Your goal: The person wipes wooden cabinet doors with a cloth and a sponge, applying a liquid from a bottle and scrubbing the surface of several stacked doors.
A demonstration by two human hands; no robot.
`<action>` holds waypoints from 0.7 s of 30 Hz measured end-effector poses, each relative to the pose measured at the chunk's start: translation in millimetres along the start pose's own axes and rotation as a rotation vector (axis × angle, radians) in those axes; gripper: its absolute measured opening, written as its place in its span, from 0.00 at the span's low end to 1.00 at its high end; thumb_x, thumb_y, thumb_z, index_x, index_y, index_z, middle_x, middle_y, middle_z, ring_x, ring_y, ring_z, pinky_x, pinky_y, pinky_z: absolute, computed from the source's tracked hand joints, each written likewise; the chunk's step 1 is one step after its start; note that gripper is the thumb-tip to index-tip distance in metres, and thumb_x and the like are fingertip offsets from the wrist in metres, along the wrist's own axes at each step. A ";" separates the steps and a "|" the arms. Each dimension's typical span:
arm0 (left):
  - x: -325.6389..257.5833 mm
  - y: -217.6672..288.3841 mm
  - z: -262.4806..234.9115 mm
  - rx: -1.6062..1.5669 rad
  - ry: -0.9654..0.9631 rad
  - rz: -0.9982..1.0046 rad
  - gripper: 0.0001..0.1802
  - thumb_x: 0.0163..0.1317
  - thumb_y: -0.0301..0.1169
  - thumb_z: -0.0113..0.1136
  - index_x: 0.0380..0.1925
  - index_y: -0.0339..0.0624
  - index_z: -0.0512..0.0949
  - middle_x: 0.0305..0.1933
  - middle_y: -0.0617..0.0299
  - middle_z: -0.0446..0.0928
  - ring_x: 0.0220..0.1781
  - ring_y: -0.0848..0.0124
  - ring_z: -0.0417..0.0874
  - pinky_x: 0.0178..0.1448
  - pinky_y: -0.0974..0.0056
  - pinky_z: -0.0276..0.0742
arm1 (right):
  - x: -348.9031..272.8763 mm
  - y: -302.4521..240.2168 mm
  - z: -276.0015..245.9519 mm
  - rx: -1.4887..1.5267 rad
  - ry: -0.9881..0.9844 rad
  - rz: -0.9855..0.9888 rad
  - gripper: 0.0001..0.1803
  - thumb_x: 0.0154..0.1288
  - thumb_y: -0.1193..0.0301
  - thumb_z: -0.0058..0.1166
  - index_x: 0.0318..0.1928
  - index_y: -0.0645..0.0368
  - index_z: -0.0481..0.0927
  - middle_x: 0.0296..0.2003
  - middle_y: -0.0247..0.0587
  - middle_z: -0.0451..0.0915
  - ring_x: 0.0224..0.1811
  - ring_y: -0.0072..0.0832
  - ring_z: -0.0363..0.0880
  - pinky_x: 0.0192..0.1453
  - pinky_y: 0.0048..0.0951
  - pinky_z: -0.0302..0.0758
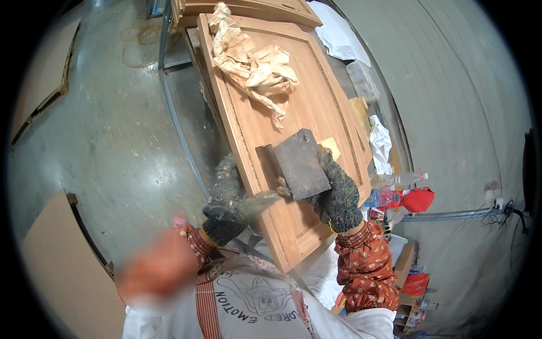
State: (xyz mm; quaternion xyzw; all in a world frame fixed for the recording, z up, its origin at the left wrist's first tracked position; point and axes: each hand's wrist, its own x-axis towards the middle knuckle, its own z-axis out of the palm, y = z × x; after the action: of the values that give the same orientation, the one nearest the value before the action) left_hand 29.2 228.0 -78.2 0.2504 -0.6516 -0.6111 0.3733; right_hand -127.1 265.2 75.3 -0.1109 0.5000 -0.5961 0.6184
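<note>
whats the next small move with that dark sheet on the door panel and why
Probably slide the dark abrasive sheet along the recessed field of the wooden door panel. The right hand has it in its grip, pressed flat on the wood, while the left hand is blurred at the panel's near edge. Most of the panel above lies clear up to the crumpled rag, so a stroke that way looks open.

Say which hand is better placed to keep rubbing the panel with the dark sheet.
Right hand: likely, since it already grips the dark sheet on the wooden panel. Left hand is at the panel's edge.
</note>
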 end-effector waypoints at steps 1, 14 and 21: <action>-0.1 2.0 -5.6 0.098 0.101 0.050 0.43 0.48 0.42 0.74 0.60 0.33 0.65 0.56 0.48 0.71 0.57 0.55 0.74 0.62 0.52 0.70 | -1.5 1.8 -5.5 -0.006 0.010 -0.014 0.25 0.72 0.65 0.48 0.63 0.68 0.63 0.56 0.47 0.73 0.58 0.34 0.75 0.63 0.33 0.74; 28.5 97.7 -78.1 0.687 -0.332 0.549 0.28 0.53 0.37 0.64 0.57 0.46 0.74 0.58 0.51 0.74 0.60 0.50 0.74 0.64 0.49 0.67 | -16.6 5.3 10.8 -1.283 -0.330 -0.423 0.31 0.56 0.58 0.66 0.59 0.55 0.73 0.53 0.50 0.78 0.53 0.42 0.79 0.57 0.35 0.74; 75.0 143.4 -77.9 0.873 -0.546 0.609 0.31 0.50 0.34 0.67 0.57 0.49 0.73 0.51 0.60 0.79 0.50 0.57 0.80 0.54 0.53 0.73 | -27.0 0.5 8.1 -1.677 -0.251 -0.834 0.24 0.55 0.59 0.61 0.51 0.56 0.76 0.42 0.49 0.77 0.45 0.46 0.77 0.48 0.44 0.75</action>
State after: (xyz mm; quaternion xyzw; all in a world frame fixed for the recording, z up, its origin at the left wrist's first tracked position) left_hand 64.9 140.2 74.4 0.0163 -0.9573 -0.1945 0.2131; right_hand -115.0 284.5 91.9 -0.7526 0.6155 -0.1989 0.1230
